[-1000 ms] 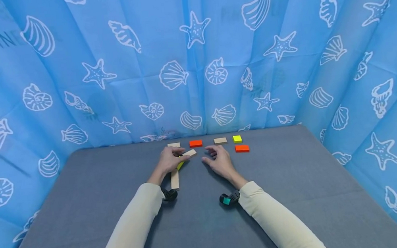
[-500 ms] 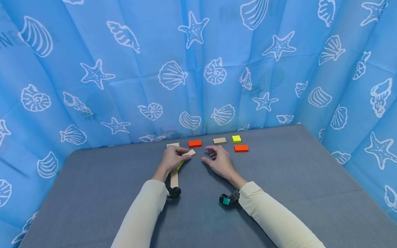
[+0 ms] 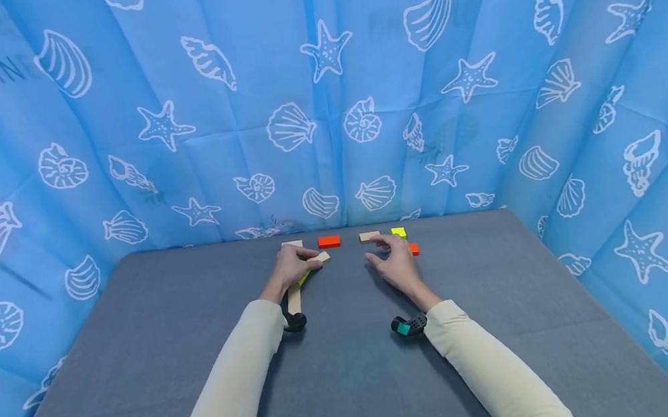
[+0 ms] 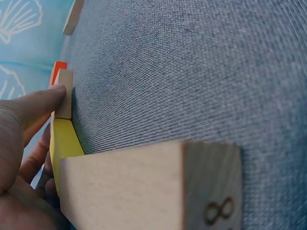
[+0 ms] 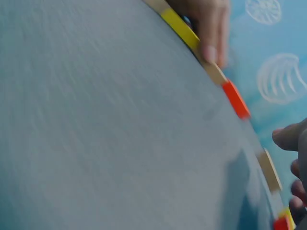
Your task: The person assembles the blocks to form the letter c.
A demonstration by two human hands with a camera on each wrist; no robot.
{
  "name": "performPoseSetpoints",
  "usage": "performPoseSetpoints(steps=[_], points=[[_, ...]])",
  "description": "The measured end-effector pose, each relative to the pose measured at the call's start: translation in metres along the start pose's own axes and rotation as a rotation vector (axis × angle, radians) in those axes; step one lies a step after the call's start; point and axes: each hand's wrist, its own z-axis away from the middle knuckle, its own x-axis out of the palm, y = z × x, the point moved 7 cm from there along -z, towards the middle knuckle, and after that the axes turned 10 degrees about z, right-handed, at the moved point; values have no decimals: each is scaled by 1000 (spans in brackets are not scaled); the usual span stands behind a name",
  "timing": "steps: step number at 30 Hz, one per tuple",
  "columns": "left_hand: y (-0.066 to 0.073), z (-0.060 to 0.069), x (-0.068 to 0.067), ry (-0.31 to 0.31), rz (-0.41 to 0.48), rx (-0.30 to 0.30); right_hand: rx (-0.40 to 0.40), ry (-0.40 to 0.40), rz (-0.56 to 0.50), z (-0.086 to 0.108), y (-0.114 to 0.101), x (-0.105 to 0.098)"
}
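Note:
My left hand pinches a plain wooden block between thumb and fingers, low over the table. That block adjoins a yellow block, which in turn meets a second wooden block with an 8 on its end, lying under my wrist. In the head view the yellow one is mostly behind the hand. My right hand holds nothing; its fingers are apart and loosely bent, over the table just before a wooden block and a yellow block. It partly covers an orange-red block.
Along the back edge of the grey cloth-covered table lie another orange-red block and a wooden block partly behind my left hand. A blue curtain with shell prints hangs behind and at the sides.
My right hand has moved right and slightly back, toward the blocks at the back right. My left hand stays at its block, the forearm shifted slightly right.

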Motion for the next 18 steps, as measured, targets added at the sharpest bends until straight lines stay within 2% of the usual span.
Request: performPoseSetpoints(steps=[4,8,14,18], points=[[1,1,1,1,-5,7,45,44,83,-4,24,-21],[0,1,0,2,-5,10,98,19,132,-5,45,-33],[0,2,0,3,-1,11,127,-68,170,-1,62,-35],[1,2,0,5,0,14,107,-83,186,0,63,-33]])
